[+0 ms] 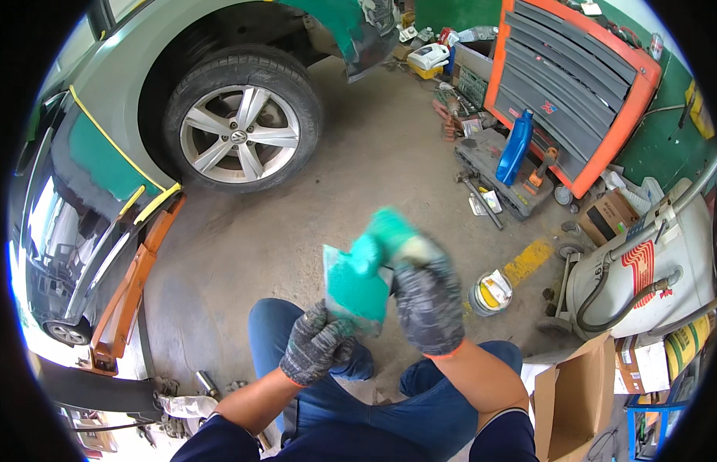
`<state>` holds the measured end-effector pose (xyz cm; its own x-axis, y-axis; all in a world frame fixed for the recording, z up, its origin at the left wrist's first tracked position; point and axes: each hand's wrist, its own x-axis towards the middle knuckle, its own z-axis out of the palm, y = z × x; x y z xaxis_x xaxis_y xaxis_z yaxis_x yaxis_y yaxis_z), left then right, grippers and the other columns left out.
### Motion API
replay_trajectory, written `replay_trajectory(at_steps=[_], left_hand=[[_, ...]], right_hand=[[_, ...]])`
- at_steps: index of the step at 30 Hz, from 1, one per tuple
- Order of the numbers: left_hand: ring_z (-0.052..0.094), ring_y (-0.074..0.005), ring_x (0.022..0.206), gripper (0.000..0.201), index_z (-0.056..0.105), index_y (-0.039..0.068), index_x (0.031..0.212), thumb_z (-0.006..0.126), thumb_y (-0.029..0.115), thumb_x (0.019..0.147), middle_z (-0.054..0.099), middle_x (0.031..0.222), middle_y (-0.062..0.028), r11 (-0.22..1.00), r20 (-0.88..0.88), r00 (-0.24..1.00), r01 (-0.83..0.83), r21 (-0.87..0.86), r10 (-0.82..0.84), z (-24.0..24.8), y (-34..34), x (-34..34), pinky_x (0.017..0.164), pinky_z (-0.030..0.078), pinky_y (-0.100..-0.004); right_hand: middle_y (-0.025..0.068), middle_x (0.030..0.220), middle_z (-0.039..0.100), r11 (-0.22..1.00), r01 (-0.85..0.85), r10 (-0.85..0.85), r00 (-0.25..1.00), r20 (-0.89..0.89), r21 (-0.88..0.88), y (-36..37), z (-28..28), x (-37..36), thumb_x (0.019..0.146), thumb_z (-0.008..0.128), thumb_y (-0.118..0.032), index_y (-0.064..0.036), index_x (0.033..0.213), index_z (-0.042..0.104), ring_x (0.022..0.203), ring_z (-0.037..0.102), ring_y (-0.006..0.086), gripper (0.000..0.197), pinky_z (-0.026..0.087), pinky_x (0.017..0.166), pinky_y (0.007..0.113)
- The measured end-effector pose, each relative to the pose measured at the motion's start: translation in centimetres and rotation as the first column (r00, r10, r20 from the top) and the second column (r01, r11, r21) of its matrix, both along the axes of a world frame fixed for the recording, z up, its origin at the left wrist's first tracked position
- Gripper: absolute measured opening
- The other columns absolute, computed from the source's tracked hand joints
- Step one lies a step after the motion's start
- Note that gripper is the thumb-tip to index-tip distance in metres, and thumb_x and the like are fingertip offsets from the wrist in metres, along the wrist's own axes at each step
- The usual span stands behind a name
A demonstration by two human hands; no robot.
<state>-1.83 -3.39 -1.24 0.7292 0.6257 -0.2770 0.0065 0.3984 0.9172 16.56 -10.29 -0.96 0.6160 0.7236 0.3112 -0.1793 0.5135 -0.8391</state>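
My left hand (pixel 316 343), in a grey knit glove, is closed on the lower edge of a flat mixing plate (pixel 357 289). Green putty coats most of the plate, which I hold tilted over my knees. My right hand (pixel 429 304), gloved the same way and blurred by motion, is closed around a putty spreader (pixel 397 231) smeared with green. The spreader overlaps the plate's upper right edge; whether they touch is hard to tell. Ahead to the left stands a car with a silver-spoked wheel (pixel 239 135) and green filler patches (pixel 104 158) on its body, bordered by yellow tape.
An open tin (pixel 490 293) stands on the floor to my right, near a white wheeled tank (pixel 636 269). Farther off are an orange-and-grey tool cabinet (pixel 566 85), a blue bottle (pixel 515 150) and a cordless drill (pixel 541 171). An open cardboard box (pixel 578 396) sits beside my right arm; an orange lift arm (pixel 135 285) is left.
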Motion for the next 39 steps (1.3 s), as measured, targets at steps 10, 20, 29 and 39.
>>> replay_trajectory(at_steps=[10, 20, 29, 39], left_hand=[[0.056, -0.0080, 0.071, 0.030, 0.057, 0.003, 0.124, 0.052, 0.000, 0.095, 0.062, 0.102, -0.0031, 0.755, 0.076, 0.995, -0.003, 0.656, -0.062, 0.7, -0.4, 0.2, 0.062, 0.045, -0.0219], [0.061, -0.0143, 0.065, 0.024, 0.055, 0.004, 0.117, 0.059, 0.009, 0.094, 0.065, 0.090, -0.0088, 0.906, 0.143, 0.987, -0.130, 0.403, 0.078, 0.9, 1.7, -0.7, 0.055, 0.051, -0.0268], [0.055, -0.0095, 0.060, 0.017, 0.058, 0.005, 0.111, 0.057, 0.005, 0.094, 0.062, 0.080, -0.0029, 0.981, -0.029, 0.999, -0.036, 0.189, 0.043, 1.5, 0.5, 0.0, 0.051, 0.044, -0.0231], [0.056, -0.0201, 0.116, 0.040, 0.053, 0.005, 0.131, 0.062, 0.001, 0.092, 0.059, 0.125, -0.0085, 0.939, 0.206, 0.970, 0.051, 0.341, -0.128, 1.4, 0.6, -0.1, 0.096, 0.044, -0.0289]], right_hand=[[0.0073, 0.122, 0.063, 0.911, 0.297, -0.370, 0.279, 0.886, 0.286, -0.9, 1.6, -1.1, 0.076, 0.064, -0.009, -0.0158, 0.120, 0.066, 0.113, 0.060, 0.0280, 0.045, 0.045, 0.103, 0.047], [0.0102, 0.110, 0.065, 0.965, 0.264, -0.222, 0.796, 0.564, 0.007, -1.8, 3.2, 1.4, 0.087, 0.063, -0.010, -0.0092, 0.120, 0.062, 0.103, 0.063, 0.0225, 0.033, 0.054, 0.088, 0.037], [0.0135, 0.119, 0.065, 0.995, 0.040, 0.029, 0.744, 0.667, -0.088, -0.5, 0.6, 2.4, 0.088, 0.057, -0.002, -0.0059, 0.124, 0.061, 0.105, 0.064, 0.0259, 0.037, 0.049, 0.095, 0.037], [0.0058, 0.122, 0.063, 0.922, 0.272, -0.344, 0.243, 0.907, 0.277, -1.6, 0.8, -3.3, 0.074, 0.066, -0.009, -0.0171, 0.122, 0.066, 0.113, 0.060, 0.0256, 0.048, 0.046, 0.102, 0.047]])
